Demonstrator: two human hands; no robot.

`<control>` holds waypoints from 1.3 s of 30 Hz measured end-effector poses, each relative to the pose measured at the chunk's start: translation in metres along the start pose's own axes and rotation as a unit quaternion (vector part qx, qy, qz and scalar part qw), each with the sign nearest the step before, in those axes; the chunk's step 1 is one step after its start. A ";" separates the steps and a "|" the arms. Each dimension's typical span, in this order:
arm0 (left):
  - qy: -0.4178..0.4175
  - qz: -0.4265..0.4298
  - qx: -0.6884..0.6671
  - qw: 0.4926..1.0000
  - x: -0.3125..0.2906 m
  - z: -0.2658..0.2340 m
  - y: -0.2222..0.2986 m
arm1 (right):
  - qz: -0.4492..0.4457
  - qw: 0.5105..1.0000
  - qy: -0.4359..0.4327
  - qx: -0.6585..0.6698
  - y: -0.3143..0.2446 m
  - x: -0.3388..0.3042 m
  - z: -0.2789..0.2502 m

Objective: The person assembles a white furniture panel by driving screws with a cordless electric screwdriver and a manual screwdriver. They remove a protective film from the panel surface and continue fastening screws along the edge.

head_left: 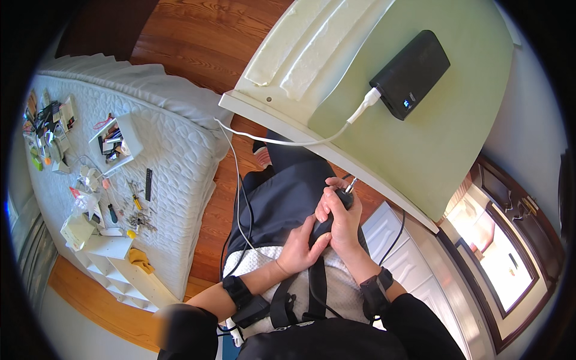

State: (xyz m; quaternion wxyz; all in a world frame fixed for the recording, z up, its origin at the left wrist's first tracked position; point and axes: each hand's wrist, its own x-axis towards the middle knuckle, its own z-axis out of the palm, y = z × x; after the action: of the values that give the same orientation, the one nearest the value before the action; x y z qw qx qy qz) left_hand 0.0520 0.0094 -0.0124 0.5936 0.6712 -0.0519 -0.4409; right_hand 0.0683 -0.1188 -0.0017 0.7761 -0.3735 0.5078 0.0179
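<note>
My right hand wraps around a black, metal-tipped handheld tool. My left hand curls around its lower end.

Domestic room, apparently a bedroom. Chief evidence is the quilted white mattress, with a ruffled skirt along its far edge. A curtain hangs past its left edge; wooden floorboards extend beyond its far edge and beside its right edge. A carved dark-wood door and a white panelled unit to the right are characteristic of a home.
</note>
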 end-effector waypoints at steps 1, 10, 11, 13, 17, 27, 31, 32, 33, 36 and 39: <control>0.003 -0.005 0.002 1.000 0.000 0.000 0.000 | 0.001 1.000 0.001 0.001 0.000 0.000 0.000; 0.002 -0.001 0.013 1.000 0.000 -0.001 0.001 | 0.014 1.000 0.003 0.006 -0.002 0.000 0.003; 0.003 0.001 0.011 1.000 0.000 -0.001 0.001 | 0.015 1.000 0.003 0.006 -0.002 0.000 0.003; 0.011 0.008 0.015 1.000 0.001 -0.001 0.001 | 0.018 1.000 0.001 0.004 -0.003 0.000 0.004; 0.008 -0.003 0.009 1.000 0.001 -0.001 0.003 | 0.027 1.000 0.001 -0.002 -0.004 0.001 0.004; 0.016 -0.015 -0.003 1.000 0.001 -0.004 0.009 | 0.048 0.999 -0.007 0.001 -0.009 0.003 0.007; 0.016 -0.024 0.001 1.000 0.000 -0.003 0.008 | 0.048 0.999 -0.001 -0.002 -0.008 0.003 0.008; 0.017 -0.019 -0.003 1.000 0.000 -0.003 0.008 | 0.047 0.999 -0.001 -0.002 -0.008 0.003 0.008; 0.021 -0.014 -0.003 1.000 0.000 -0.003 0.008 | 0.049 0.999 0.002 -0.001 -0.007 0.003 0.008; 0.021 -0.021 -0.001 1.000 0.000 -0.003 0.008 | 0.053 0.999 0.006 0.000 -0.007 0.004 0.008; 0.023 -0.018 0.001 1.000 0.000 -0.003 0.008 | 0.056 0.998 0.005 -0.002 -0.007 0.004 0.008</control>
State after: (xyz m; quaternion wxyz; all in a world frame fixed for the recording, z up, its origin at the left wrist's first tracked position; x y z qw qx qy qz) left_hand 0.0576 0.0091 -0.0061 0.5858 0.6826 -0.0266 -0.4360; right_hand 0.0797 -0.1204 0.0008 0.7707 -0.3465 0.5313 0.0608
